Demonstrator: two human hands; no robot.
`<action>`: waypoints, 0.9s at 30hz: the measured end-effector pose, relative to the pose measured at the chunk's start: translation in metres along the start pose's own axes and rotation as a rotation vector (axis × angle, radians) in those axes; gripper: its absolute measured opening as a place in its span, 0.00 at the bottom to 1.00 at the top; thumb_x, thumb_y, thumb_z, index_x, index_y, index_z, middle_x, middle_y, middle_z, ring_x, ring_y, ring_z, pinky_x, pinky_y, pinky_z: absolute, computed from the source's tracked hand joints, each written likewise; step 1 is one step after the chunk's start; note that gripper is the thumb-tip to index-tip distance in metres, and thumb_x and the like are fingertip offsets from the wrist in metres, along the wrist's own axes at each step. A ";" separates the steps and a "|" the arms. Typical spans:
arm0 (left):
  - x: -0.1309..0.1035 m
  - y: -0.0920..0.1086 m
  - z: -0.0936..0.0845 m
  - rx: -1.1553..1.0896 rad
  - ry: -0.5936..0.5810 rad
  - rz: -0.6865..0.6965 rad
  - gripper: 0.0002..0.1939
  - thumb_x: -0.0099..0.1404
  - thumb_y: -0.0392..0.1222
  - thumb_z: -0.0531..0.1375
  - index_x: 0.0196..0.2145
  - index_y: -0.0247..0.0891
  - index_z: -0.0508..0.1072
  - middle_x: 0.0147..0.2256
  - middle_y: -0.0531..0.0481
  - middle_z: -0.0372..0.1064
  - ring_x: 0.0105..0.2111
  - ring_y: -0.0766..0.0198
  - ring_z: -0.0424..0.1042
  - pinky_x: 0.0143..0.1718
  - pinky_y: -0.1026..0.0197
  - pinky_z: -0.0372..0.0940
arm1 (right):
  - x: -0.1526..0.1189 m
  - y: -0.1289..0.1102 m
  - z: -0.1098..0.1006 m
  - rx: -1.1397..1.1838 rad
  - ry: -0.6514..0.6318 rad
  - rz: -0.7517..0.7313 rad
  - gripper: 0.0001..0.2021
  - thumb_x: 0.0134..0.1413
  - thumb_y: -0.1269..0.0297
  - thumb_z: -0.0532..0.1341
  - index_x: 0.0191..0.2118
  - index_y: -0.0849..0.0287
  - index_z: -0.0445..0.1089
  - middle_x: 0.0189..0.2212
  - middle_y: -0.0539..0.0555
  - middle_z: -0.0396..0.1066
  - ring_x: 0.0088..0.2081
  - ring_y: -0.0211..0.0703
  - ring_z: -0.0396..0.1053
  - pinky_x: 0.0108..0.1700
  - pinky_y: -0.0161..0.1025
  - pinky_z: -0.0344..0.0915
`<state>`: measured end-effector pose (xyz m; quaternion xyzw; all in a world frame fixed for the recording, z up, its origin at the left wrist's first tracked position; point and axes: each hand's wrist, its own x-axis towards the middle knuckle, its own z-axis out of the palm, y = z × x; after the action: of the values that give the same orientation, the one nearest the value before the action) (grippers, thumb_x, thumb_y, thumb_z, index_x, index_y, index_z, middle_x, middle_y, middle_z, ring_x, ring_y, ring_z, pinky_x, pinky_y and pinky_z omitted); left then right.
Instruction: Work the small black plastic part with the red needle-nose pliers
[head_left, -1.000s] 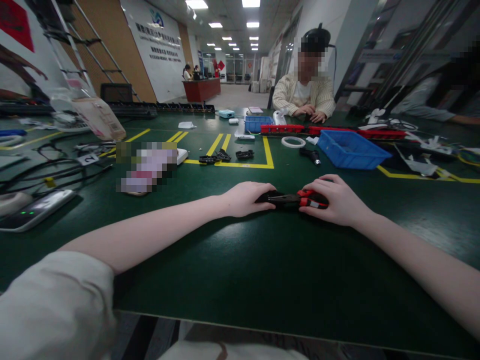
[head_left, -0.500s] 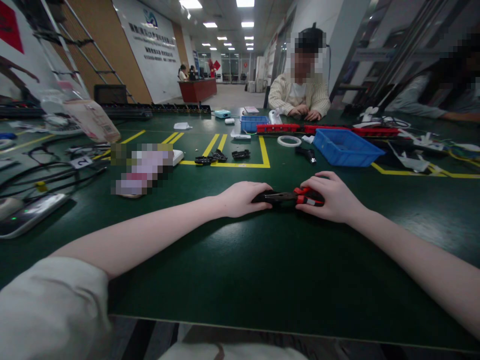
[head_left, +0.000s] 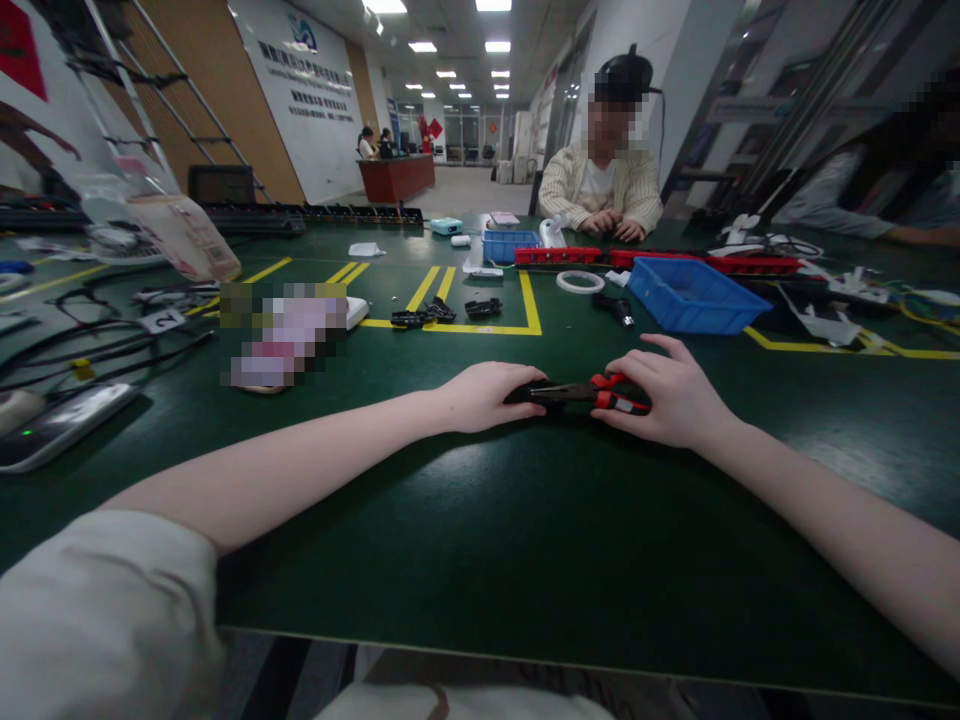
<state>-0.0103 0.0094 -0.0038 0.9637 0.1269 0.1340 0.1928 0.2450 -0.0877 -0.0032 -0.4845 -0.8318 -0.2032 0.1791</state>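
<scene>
In the head view, my right hand (head_left: 673,392) is closed around the red handles of long-nose pliers (head_left: 621,400), with its index finger lifted off them. The dark jaws point left and lie against a small black part (head_left: 551,396). My left hand (head_left: 491,396) pinches that part between thumb and fingers, and its covered portion is hidden. Both hands rest low over the green table (head_left: 525,540). Farther back lie several black parts (head_left: 425,314) and one black piece (head_left: 483,306) beside the yellow tape lines.
A blue bin (head_left: 694,296) stands beyond my right hand, near a black tool (head_left: 613,308) and a white ring (head_left: 580,282). On the left are a phone (head_left: 289,340), a power strip (head_left: 71,425), cables and a tilted bottle (head_left: 184,238). A person (head_left: 604,180) sits opposite.
My right hand's index finger has lifted and straightened away from the pliers, and the handles look slightly more spread. My left hand keeps its hold on the black part.
</scene>
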 end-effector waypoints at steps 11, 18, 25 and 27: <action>0.000 0.002 -0.001 0.014 0.001 0.008 0.18 0.67 0.44 0.57 0.53 0.36 0.64 0.46 0.45 0.71 0.44 0.60 0.71 0.43 0.60 0.65 | 0.000 -0.007 -0.001 -0.041 0.050 0.001 0.18 0.51 0.47 0.59 0.38 0.57 0.68 0.31 0.57 0.73 0.33 0.51 0.72 0.53 0.57 0.61; 0.000 0.000 0.000 0.016 0.009 0.016 0.19 0.67 0.44 0.57 0.54 0.37 0.64 0.47 0.45 0.71 0.45 0.59 0.71 0.44 0.59 0.65 | -0.001 -0.008 -0.001 -0.013 0.054 0.006 0.17 0.52 0.48 0.59 0.38 0.57 0.68 0.31 0.57 0.72 0.33 0.51 0.71 0.55 0.58 0.61; 0.000 0.000 0.000 0.023 0.009 0.014 0.20 0.67 0.44 0.58 0.54 0.37 0.64 0.48 0.45 0.71 0.45 0.59 0.72 0.44 0.60 0.65 | -0.002 -0.010 0.000 0.021 0.052 0.022 0.19 0.51 0.48 0.60 0.39 0.59 0.67 0.32 0.58 0.71 0.34 0.50 0.71 0.54 0.58 0.63; 0.000 0.000 -0.001 0.021 0.004 0.011 0.19 0.67 0.44 0.58 0.54 0.37 0.64 0.48 0.45 0.71 0.45 0.59 0.72 0.44 0.60 0.65 | -0.002 -0.009 0.000 0.023 0.053 0.024 0.19 0.51 0.47 0.61 0.39 0.58 0.67 0.32 0.58 0.71 0.34 0.50 0.71 0.53 0.58 0.64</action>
<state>-0.0105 0.0092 -0.0032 0.9661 0.1234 0.1359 0.1818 0.2374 -0.0934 -0.0054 -0.4867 -0.8232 -0.2043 0.2091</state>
